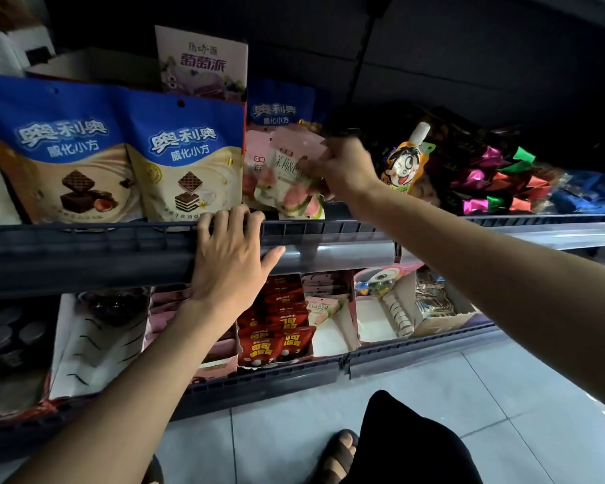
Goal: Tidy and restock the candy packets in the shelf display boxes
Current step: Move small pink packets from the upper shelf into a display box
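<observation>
The pink packet (287, 162) should be light, soft and slick, so its stiffer sealed top is the best hold. My right hand (346, 165) pinches it there, fingers narrow, with the packet just left of my palm. Below, my left hand (229, 253) hooks over the shelf rail (84, 239).

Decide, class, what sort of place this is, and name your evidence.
Probably a shop's snack aisle: rows of blue wafer bags on a railed shelf, display boxes of red packets below, and the right hand holding a pink packet.
</observation>
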Demonstrator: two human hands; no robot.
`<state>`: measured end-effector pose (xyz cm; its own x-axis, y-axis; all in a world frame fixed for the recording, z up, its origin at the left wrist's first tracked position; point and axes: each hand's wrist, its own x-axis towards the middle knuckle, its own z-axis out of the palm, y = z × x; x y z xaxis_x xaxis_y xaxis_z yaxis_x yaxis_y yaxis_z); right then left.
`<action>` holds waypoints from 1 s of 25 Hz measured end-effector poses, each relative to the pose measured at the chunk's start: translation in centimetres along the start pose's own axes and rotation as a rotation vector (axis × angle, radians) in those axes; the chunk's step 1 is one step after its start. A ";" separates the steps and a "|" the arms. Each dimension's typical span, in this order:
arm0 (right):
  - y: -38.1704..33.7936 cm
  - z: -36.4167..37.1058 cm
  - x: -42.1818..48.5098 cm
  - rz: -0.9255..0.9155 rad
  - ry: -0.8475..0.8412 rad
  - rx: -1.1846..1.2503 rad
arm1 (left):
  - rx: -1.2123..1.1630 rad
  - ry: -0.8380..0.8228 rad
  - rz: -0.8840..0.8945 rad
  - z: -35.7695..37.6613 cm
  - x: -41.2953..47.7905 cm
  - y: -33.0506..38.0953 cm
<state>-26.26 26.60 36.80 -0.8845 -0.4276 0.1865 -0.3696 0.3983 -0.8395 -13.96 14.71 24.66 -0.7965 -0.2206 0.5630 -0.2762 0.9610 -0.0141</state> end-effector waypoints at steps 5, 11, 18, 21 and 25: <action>0.8 -5.4 -6.0 -0.161 0.063 0.216 | 0.027 0.001 -0.020 -0.2 0.1 0.4; 15.8 -4.9 -13.0 0.100 -0.024 0.074 | 0.024 0.052 -0.026 0.4 0.3 0.5; 30.8 2.0 -10.1 0.315 -0.034 -0.097 | 0.072 0.093 -0.060 1.4 0.2 0.6; 33.7 4.3 -7.6 0.279 -0.067 -0.217 | 0.085 0.088 -0.072 1.8 0.2 0.6; 35.6 6.1 -6.0 0.262 -0.127 -0.442 | 0.098 0.087 -0.071 2.0 0.2 0.7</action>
<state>-32.36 38.46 2.67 -0.9321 -0.3517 -0.0873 -0.2495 0.7976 -0.5492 -15.44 15.04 23.11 -0.7249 -0.2680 0.6346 -0.3847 0.9217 -0.0503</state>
